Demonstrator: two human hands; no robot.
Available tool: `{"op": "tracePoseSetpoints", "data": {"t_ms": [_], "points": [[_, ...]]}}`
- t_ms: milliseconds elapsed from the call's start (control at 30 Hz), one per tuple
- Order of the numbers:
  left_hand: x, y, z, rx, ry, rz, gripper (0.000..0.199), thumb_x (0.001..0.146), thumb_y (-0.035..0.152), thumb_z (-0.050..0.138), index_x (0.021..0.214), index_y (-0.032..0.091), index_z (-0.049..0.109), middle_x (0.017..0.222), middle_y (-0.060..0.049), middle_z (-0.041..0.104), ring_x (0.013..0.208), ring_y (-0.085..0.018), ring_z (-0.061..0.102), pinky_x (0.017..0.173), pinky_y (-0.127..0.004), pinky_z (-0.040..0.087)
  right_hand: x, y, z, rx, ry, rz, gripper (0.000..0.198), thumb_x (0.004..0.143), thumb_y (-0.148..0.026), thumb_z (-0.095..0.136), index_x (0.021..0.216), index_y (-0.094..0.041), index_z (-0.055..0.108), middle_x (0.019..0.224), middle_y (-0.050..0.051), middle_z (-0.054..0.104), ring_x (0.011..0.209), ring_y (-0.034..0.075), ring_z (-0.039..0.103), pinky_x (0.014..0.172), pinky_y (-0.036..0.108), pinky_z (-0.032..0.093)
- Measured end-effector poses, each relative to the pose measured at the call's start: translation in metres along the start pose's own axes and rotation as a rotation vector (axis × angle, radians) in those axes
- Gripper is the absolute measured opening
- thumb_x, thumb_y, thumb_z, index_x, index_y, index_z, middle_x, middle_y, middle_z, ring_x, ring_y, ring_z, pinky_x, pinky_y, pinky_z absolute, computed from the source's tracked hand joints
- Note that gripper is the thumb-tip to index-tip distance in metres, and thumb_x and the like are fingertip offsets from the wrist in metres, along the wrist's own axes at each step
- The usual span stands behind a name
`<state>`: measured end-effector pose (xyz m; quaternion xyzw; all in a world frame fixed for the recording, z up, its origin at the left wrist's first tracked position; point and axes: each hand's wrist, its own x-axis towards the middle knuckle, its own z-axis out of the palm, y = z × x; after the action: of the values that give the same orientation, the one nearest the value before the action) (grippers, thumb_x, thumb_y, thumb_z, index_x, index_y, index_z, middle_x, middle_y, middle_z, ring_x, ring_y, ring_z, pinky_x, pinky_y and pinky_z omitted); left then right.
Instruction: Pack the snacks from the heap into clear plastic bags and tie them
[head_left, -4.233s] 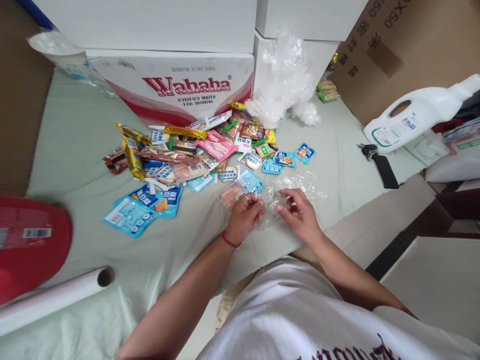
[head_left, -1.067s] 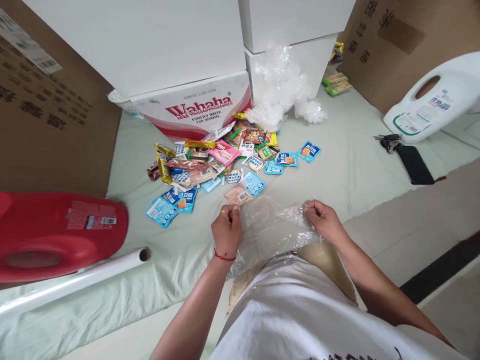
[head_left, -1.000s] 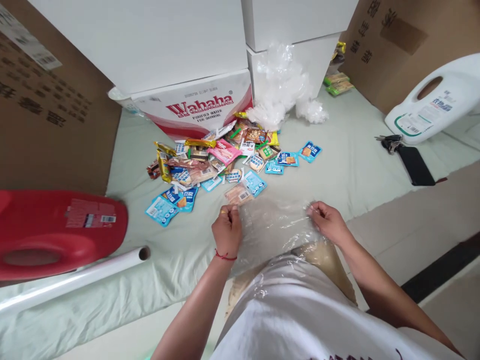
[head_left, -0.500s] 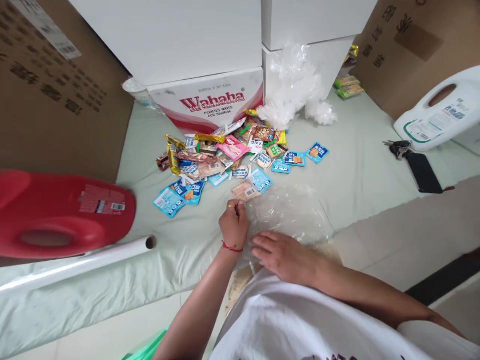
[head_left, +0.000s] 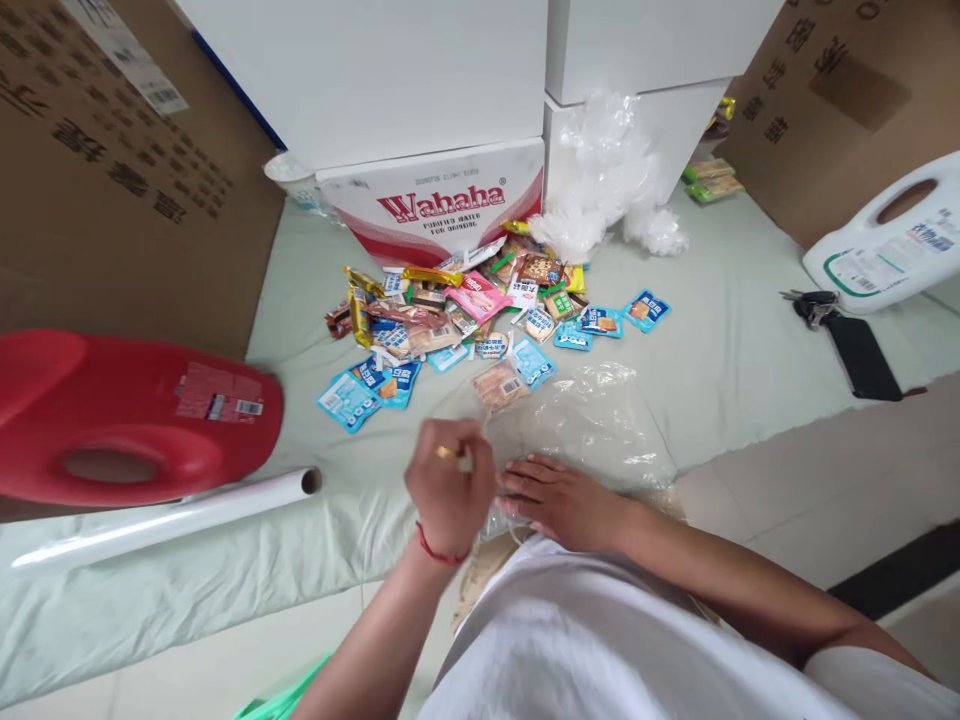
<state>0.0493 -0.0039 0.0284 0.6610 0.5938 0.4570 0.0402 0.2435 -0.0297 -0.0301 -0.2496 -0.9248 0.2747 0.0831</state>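
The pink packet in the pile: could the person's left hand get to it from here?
Probably yes: the pink packet lies on the snack pile, largely uncovered, and only low packets and cloth seem to lie between it and the left hand.

Soft, fairly even light leaves only faint shadows on the pale green cloth (head_left: pixel 727 370), glints dot the clear bag (head_left: pixel 581 415) and streak the white roll (head_left: pixel 172 517), the left hand (head_left: pixel 450 487) looks blurred, and wide-angle distortion stretches the red jug (head_left: pixel 176 425).
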Motion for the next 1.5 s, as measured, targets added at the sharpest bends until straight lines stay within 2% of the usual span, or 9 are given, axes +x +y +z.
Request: {"op": "tracePoseSetpoints", "data": {"t_ms": [133, 233, 467, 733, 867, 1033, 1167, 1333, 1500], "points": [[-0.036, 0.054, 0.004, -0.305, -0.329, 0.241, 0.016, 0.087, 0.008, 0.054, 0.088, 0.021, 0.064, 0.081, -0.004, 0.068, 0.075, -0.017, 0.066, 0.067, -0.029, 0.053, -0.001, 0.001, 0.009, 0.021, 0.077, 0.036, 0.053, 0.102, -0.021, 0.055, 0.154, -0.026, 0.050, 0.157, 0.006, 0.054, 0.155, 0.023, 0.035, 0.133, 0.043, 0.024], [-0.051, 0.046, 0.033, -0.171, -0.487, 0.187, 0.020, 0.093, 0.013, 0.051, 0.098, 0.018, 0.070, 0.105, -0.013, 0.075, 0.107, -0.026, 0.071, 0.091, -0.042, 0.060, -0.002, 0.004, 0.016, -0.020, 0.017, 0.090, 0.046, 0.102, -0.018, 0.052, 0.146, -0.029, 0.059, 0.144, 0.007, 0.065, 0.150, 0.026, 0.043, 0.129, 0.046, 0.033], [-0.029, -0.023, 0.070, 0.060, -0.531, 0.100, 0.035, 0.104, 0.025, 0.043, 0.124, 0.015, 0.070, 0.137, -0.014, 0.069, 0.136, -0.030, 0.057, 0.115, -0.056, 0.047, -0.001, -0.001, 0.004, -0.006, 0.059, -0.025, 0.040, 0.101, -0.022, 0.057, 0.140, -0.021, 0.066, 0.146, 0.010, 0.064, 0.145, 0.025, 0.046, 0.129, 0.050, 0.027], [-0.024, -0.023, 0.074, 0.243, -0.671, 0.188, 0.049, 0.105, 0.032, 0.043, 0.149, 0.016, 0.055, 0.160, -0.013, 0.049, 0.150, -0.032, 0.043, 0.123, -0.054, 0.036, -0.044, -0.008, -0.008, 0.095, -0.021, 0.034, 0.038, 0.108, -0.020, 0.044, 0.140, -0.021, 0.064, 0.155, 0.006, 0.057, 0.151, 0.020, 0.041, 0.130, 0.046, 0.026], [-0.021, -0.023, 0.079, 0.245, -0.653, 0.266, 0.050, 0.104, 0.033, 0.045, 0.149, 0.014, 0.056, 0.161, -0.014, 0.049, 0.153, -0.032, 0.039, 0.127, -0.053, 0.029, -0.061, -0.008, -0.036, 0.276, 0.026, 0.060, 0.031, 0.103, -0.020, 0.049, 0.123, -0.021, 0.073, 0.133, 0.006, 0.073, 0.138, 0.018, 0.057, 0.120, 0.039, 0.044], [-0.015, -0.026, 0.082, 0.204, -0.670, 0.361, 0.048, 0.105, 0.031, 0.043, 0.149, 0.016, 0.056, 0.160, -0.012, 0.050, 0.151, -0.031, 0.042, 0.126, -0.053, 0.030, -0.051, 0.021, -0.059, 0.107, 0.346, 0.316, 0.041, 0.105, -0.026, 0.050, 0.145, -0.020, 0.060, 0.151, 0.014, 0.060, 0.144, 0.025, 0.051, 0.121, 0.051, 0.042], [-0.011, -0.030, 0.084, 0.149, -0.682, 0.366, 0.048, 0.105, 0.035, 0.045, 0.148, 0.019, 0.057, 0.159, -0.010, 0.052, 0.147, -0.029, 0.047, 0.124, -0.051, 0.034, -0.047, 0.062, -0.070, -0.132, 0.321, 0.566, 0.041, 0.104, -0.032, 0.054, 0.140, -0.016, 0.064, 0.151, 0.018, 0.058, 0.144, 0.032, 0.050, 0.119, 0.058, 0.040], [-0.010, -0.032, 0.084, 0.090, -0.704, 0.349, 0.050, 0.105, 0.038, 0.045, 0.151, 0.021, 0.053, 0.162, -0.009, 0.048, 0.150, -0.028, 0.044, 0.125, -0.051, 0.032, -0.012, 0.081, -0.104, -0.121, 0.425, 0.636, 0.032, 0.106, -0.031, 0.045, 0.114, -0.018, 0.074, 0.112, 0.012, 0.076, 0.113, 0.027, 0.066, 0.102, 0.045, 0.051], [-0.012, -0.034, 0.085, 0.021, -0.700, 0.312, 0.050, 0.104, 0.041, 0.049, 0.150, 0.022, 0.054, 0.156, -0.008, 0.056, 0.147, -0.027, 0.046, 0.126, -0.050, 0.030, 0.080, 0.070, -0.115, -0.155, 0.240, 0.749, 0.036, 0.104, -0.041, 0.051, 0.129, -0.019, 0.065, 0.118, 0.014, 0.072, 0.106, 0.027, 0.067, 0.087, 0.036, 0.052]]}}
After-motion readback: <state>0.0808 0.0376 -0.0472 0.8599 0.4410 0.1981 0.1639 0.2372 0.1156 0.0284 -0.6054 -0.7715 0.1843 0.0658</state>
